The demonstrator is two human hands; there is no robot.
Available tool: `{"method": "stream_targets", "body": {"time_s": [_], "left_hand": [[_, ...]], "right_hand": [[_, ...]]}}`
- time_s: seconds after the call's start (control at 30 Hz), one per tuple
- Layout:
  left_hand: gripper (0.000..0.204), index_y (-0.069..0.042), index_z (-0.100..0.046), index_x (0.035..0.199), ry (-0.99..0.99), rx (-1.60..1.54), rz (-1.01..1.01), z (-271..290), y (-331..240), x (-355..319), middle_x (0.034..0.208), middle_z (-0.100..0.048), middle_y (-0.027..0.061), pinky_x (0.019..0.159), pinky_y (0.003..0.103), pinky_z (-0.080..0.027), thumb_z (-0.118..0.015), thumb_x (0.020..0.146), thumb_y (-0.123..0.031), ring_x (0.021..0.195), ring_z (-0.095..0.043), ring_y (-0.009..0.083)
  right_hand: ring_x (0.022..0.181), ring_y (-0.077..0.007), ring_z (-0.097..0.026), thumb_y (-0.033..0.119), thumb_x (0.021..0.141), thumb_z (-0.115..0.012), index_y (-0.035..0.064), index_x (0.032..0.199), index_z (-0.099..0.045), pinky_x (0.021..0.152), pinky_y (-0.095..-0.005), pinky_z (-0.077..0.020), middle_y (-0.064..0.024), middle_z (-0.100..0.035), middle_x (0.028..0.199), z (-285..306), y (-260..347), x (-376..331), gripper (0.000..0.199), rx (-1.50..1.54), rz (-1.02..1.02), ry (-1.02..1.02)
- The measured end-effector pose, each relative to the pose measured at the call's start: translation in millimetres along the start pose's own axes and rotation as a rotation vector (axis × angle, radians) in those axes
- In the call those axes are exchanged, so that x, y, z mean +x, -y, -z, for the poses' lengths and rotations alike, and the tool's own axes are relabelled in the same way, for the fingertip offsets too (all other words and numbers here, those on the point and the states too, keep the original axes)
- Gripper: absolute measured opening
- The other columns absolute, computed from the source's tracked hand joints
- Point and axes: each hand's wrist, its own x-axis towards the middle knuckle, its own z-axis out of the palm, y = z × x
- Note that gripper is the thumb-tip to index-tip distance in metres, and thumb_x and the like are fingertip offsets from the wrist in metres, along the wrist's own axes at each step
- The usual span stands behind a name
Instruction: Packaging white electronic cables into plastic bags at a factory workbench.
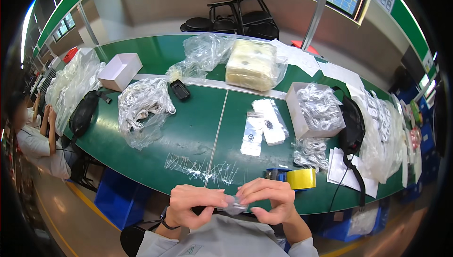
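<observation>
Green tabletop [188, 129] stretches before us under a row of windows, with black stools stacked behind it. On it lie a white box [120, 70], heaps of clear bags with white cables [141, 103], a cream bundle in plastic [252, 63], flat clear pouches [264, 125], an open box of bagged cables [316, 108], a black bag [353, 127] and a yellow tape roll on a blue dispenser [296, 178] just beyond our right hand. Another person sits at far left. Nothing lies between our hands and us. Our left hand [191, 205] and right hand [269, 200] meet at the near edge, fingers pinched narrowly on a small clear pouch [234, 206] held between them.
</observation>
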Motion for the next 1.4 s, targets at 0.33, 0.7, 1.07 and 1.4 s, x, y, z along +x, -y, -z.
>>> {"method": "stream_targets", "body": {"time_s": [0.33,0.7,1.07,1.4], "left_hand": [[0.016,0.002,-0.077,0.088,-0.249,-0.09,0.447,-24,-4,-3,0.085,-0.076,0.0126,0.085,0.033,-0.061,-0.08,0.074,0.007,0.081,-0.076,0.0233],[0.016,-0.003,-0.08,0.085,-0.177,0.015,0.288,-36,30,-6,0.079,-0.073,0.0091,0.061,0.025,-0.049,-0.083,0.071,0.004,0.069,-0.066,0.0158],[0.019,-0.005,-0.081,0.094,-0.017,-0.028,0.375,-40,33,-3,0.069,-0.07,0.0076,0.056,0.024,-0.044,-0.079,0.077,0.004,0.06,-0.063,0.0125],[0.007,0.008,-0.075,0.091,-0.284,-0.089,0.499,-25,53,-16,0.08,-0.07,0.0129,0.061,0.024,-0.052,-0.07,0.087,0.008,0.069,-0.07,0.0175]], "right_hand": [[0.088,-0.0265,-0.072,-0.013,0.078,-0.072,-0.0028,0.103,-0.07,0.078,-0.032,-0.0579,-0.0146,-0.073,0.097,-7,-13,-14,0.027,-0.156,-0.126,-0.202],[0.088,-0.0247,-0.072,-0.011,0.079,-0.073,-0.003,0.102,-0.07,0.08,-0.0333,-0.0571,-0.0144,-0.073,0.095,0,3,-5,0.025,-0.38,-0.275,-0.141],[0.081,-0.022,-0.071,-0.005,0.079,-0.075,-0.0009,0.084,-0.075,0.073,-0.0309,-0.0546,-0.0129,-0.074,0.088,28,-3,-19,0.006,-0.209,-0.394,-0.093],[0.079,-0.0227,-0.068,-0.004,0.08,-0.072,0.0002,0.085,-0.071,0.071,-0.0304,-0.0525,-0.0095,-0.069,0.084,144,14,43,0.006,-1.219,0.156,-0.544]]}}
